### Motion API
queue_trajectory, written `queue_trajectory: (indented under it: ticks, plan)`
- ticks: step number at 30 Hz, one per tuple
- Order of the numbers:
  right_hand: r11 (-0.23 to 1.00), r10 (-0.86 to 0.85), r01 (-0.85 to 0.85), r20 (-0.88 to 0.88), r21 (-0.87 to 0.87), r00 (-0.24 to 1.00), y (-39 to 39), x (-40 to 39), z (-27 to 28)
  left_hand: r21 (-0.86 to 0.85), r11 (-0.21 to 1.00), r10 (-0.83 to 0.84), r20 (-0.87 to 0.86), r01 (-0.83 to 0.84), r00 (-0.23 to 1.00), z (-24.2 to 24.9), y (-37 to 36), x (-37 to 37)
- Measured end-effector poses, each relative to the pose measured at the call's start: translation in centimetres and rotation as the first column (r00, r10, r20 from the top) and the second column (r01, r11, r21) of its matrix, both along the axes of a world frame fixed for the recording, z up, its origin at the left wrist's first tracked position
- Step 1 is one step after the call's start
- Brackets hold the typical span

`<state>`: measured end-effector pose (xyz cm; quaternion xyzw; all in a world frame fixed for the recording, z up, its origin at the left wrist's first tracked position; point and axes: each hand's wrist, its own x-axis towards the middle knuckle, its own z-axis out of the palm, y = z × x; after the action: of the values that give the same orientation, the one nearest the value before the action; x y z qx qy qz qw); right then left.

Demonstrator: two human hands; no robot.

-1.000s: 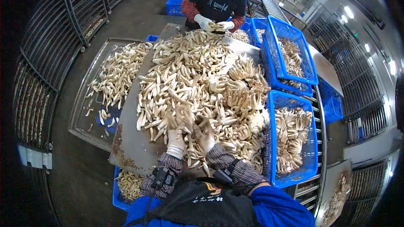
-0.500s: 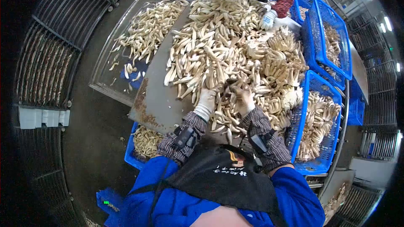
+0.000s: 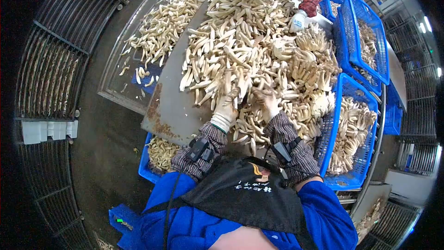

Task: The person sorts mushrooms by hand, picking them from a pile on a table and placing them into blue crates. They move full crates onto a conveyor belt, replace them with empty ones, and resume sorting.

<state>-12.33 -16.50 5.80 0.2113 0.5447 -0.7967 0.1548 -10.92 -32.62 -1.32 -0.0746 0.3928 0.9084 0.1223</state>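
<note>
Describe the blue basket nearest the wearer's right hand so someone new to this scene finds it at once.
Find the grey table heaped with pale mushrooms, then follow its right side toward the wearer. There, beyond the wearer's right hand, stands a blue basket with perforated walls, holding more mushrooms. Unlike the stacked baskets farther up that side, it is closest to the wearer's striped sleeve.

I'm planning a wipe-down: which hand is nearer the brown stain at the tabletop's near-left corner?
Left: the left hand is at the mushrooms, right of the brown stain; the right hand is farther right.
</note>
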Motion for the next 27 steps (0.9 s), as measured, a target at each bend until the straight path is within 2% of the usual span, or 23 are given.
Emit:
queue_trajectory:
  ticks: [1,2,4,5,6,8,10,11,12,13,14,15,16,17,18,19,20,22,23,24,25,26,27]
  plan:
    - [0.995,0.084,-0.085,0.036,0.050,0.996,-0.2,-0.1,0.5,-0.484,0.873,-0.083,-0.282,-0.067,0.956,1.5,-0.3,0.5]
    - [0.981,0.164,-0.171,0.077,0.095,0.983,-0.3,-0.1,0.6,-0.804,0.535,-0.289,-0.462,-0.259,0.838,2.4,-0.4,0.8]
    - [0.995,0.088,-0.089,-0.027,-0.045,0.996,-0.2,0.1,-0.1,-0.653,0.716,-0.134,-0.478,-0.249,0.868,1.3,0.0,-0.5]
    - [0.996,-0.001,-0.001,-0.023,-0.084,1.000,-0.3,0.1,0.1,-0.238,0.966,0.097,-0.049,-0.106,0.994,1.1,-0.1,-1.4]
    - [0.989,-0.087,0.084,-0.016,-0.122,0.996,-0.3,0.1,0.4,0.262,0.946,0.058,0.442,-0.191,0.895,0.9,-0.2,-1.9]
    - [0.982,-0.109,0.104,-0.020,-0.160,0.994,0.1,-0.1,-1.0,0.234,0.965,0.027,0.361,-0.119,0.932,1.9,-0.4,-1.6]
    - [1.000,-0.010,0.011,0.033,-0.013,0.999,-0.2,-0.7,-1.6,-0.168,0.985,-0.016,0.056,0.025,0.998,2.0,0.9,-1.8]
    - [0.988,-0.155,0.153,0.111,0.021,0.982,-1.2,-0.1,-0.7,-0.163,0.973,0.155,-0.065,-0.163,0.986,4.0,2.3,-1.3]
    - [0.998,-0.019,0.016,0.045,0.069,0.999,-0.9,-0.6,-1.3,-0.155,0.986,0.071,0.062,-0.060,0.996,3.0,1.3,-1.7]
    - [0.999,0.036,-0.035,0.049,-0.005,0.998,-0.7,-1.1,-1.9,-0.134,0.990,-0.016,0.187,0.041,0.982,2.0,0.4,-2.2]
    - [0.993,0.093,-0.089,0.050,-0.077,0.994,-1.0,-1.3,-1.0,-0.049,0.998,-0.028,0.279,0.044,0.960,1.5,0.0,-2.7]
    - [0.961,0.145,-0.140,0.003,-0.238,0.989,-0.4,-1.5,0.3,0.038,0.999,0.021,0.253,-0.031,0.967,0.5,-0.1,-3.4]
    - [0.896,0.003,0.014,0.037,-0.444,0.999,-0.1,-2.2,-2.0,-0.100,0.995,0.051,0.272,-0.024,0.961,0.3,-0.1,-4.1]
    - [0.940,0.062,-0.085,-0.079,-0.331,0.995,0.4,-3.0,-1.1,-0.151,0.988,0.077,0.263,-0.038,0.962,-1.0,-0.6,-4.9]
    - [0.897,0.023,-0.058,-0.085,-0.439,0.996,0.0,-4.2,0.5,-0.201,0.978,0.101,0.253,-0.050,0.962,-3.8,-1.0,-6.0]
    - [0.840,-0.014,-0.034,-0.085,-0.542,0.996,-0.4,-5.4,2.1,-0.165,0.971,0.210,0.241,-0.173,0.948,-8.0,-0.5,-7.6]
    - [0.657,-0.003,-0.107,-0.144,-0.747,0.990,1.6,-7.6,-1.9,0.159,0.974,0.078,0.427,-0.160,0.901,2.0,-0.8,-6.6]
    - [0.886,0.082,-0.186,-0.252,-0.425,0.964,0.2,-7.3,2.5,0.267,0.941,0.091,0.385,-0.205,0.918,3.4,-0.9,-7.0]
    - [0.986,0.071,-0.092,-0.154,-0.138,0.986,-0.5,-7.0,1.2,0.322,0.926,0.051,0.405,-0.195,0.913,3.3,-0.8,-7.5]
    - [0.985,0.031,-0.020,-0.060,0.172,0.998,-1.2,-6.4,-0.1,0.295,0.929,0.093,0.403,-0.225,0.910,3.1,-0.4,-7.3]
    - [0.932,0.256,-0.246,-0.002,0.265,0.967,-3.0,-5.2,4.3,0.100,0.986,0.091,0.333,-0.131,0.938,2.4,-0.1,-6.8]
    - [0.962,0.211,-0.191,-0.086,0.195,0.974,-3.8,-4.4,1.9,-0.107,0.993,0.073,0.264,-0.046,0.962,1.0,0.2,-6.5]
    - [0.943,0.237,-0.204,-0.102,0.262,0.966,-3.2,-4.5,0.1,-0.266,0.962,0.124,0.215,-0.065,0.969,-1.0,0.2,-6.4]
